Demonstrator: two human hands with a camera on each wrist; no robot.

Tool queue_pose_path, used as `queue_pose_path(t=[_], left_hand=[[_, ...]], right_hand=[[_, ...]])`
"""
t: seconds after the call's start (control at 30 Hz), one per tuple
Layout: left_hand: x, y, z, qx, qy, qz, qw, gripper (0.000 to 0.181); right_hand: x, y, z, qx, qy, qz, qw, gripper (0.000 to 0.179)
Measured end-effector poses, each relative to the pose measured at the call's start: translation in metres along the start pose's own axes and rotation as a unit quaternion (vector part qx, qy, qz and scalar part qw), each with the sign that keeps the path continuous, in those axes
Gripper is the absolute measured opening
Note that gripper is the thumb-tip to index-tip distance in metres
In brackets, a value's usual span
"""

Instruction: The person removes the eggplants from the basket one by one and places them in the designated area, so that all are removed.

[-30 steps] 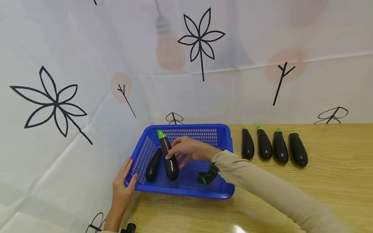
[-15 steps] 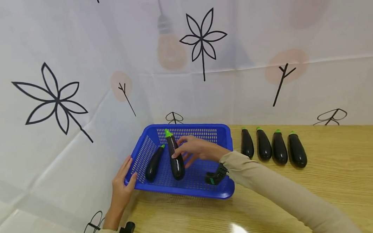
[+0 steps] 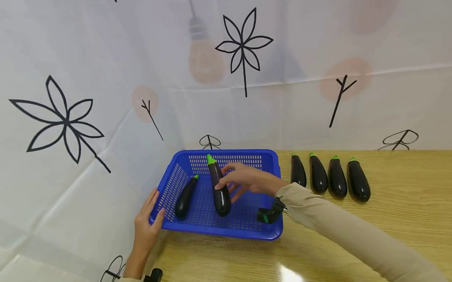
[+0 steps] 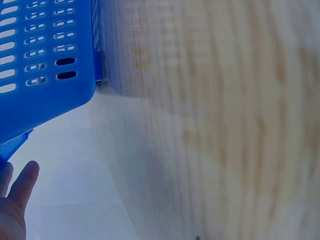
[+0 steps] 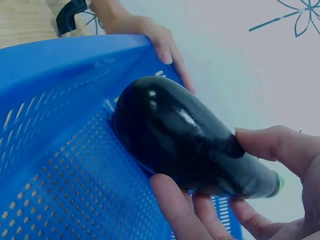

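Note:
In the head view, my right hand [image 3: 247,180] holds an eggplant [image 3: 220,194] inside the blue plastic basket [image 3: 231,237]. The thumb is on one side of it and the fingers are on the other. Its green stem end leans toward the back wall. The right wrist view shows the eggplant's dark, glossy rounded end [image 5: 160,125] close up. A second eggplant [image 3: 186,198] lies to the left on the basket's floor. At the basket's front left corner rests my left hand [image 3: 146,228], fingers fairly straight along the rim and thumb by the front edge.
Several eggplants [image 3: 337,180] lie in a row on the wooden table [image 3: 414,216], right of the basket. A white printed cloth [image 3: 286,112] hangs behind the table and along its left side, close to the basket.
My right hand has moved to the right inside the basket with the eggplant, away from the other one. The left hand stays at the basket's corner.

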State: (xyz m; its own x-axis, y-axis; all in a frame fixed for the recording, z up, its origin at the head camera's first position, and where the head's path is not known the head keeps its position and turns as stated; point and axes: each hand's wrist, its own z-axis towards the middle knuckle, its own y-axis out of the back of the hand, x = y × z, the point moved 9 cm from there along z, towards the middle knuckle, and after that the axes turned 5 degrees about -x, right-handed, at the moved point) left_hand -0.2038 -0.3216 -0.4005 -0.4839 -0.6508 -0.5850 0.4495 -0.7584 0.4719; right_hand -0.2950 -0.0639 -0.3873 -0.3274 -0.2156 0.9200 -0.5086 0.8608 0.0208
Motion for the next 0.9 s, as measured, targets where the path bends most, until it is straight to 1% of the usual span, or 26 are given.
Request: queue_pose_path(t=[0.17,0.37,0.63,0.77,0.9], left_hand=[[-0.001,0.001,0.000,-0.004,-0.001,0.003,1.0000,0.053],[-0.001,-0.001,0.000,-0.005,-0.007,0.003,1.0000,0.052],[-0.002,-0.002,0.001,-0.002,0.003,-0.001,1.0000,0.053],[-0.003,-0.001,0.001,-0.004,0.002,0.003,1.0000,0.055],[-0.010,0.002,0.003,-0.011,-0.006,0.005,0.9999,0.054]], right_hand=[[-0.001,0.002,-0.004,0.007,0.005,0.000,1.0000,0.062],[-0.002,0.006,-0.008,0.005,0.004,-0.001,1.0000,0.064],[-0.001,0.010,-0.015,0.012,0.008,0.006,0.9999,0.063],[-0.001,0.013,-0.018,0.015,0.010,0.006,0.9998,0.062],[-0.001,0.017,-0.022,0.013,0.008,0.006,0.9999,0.062]])
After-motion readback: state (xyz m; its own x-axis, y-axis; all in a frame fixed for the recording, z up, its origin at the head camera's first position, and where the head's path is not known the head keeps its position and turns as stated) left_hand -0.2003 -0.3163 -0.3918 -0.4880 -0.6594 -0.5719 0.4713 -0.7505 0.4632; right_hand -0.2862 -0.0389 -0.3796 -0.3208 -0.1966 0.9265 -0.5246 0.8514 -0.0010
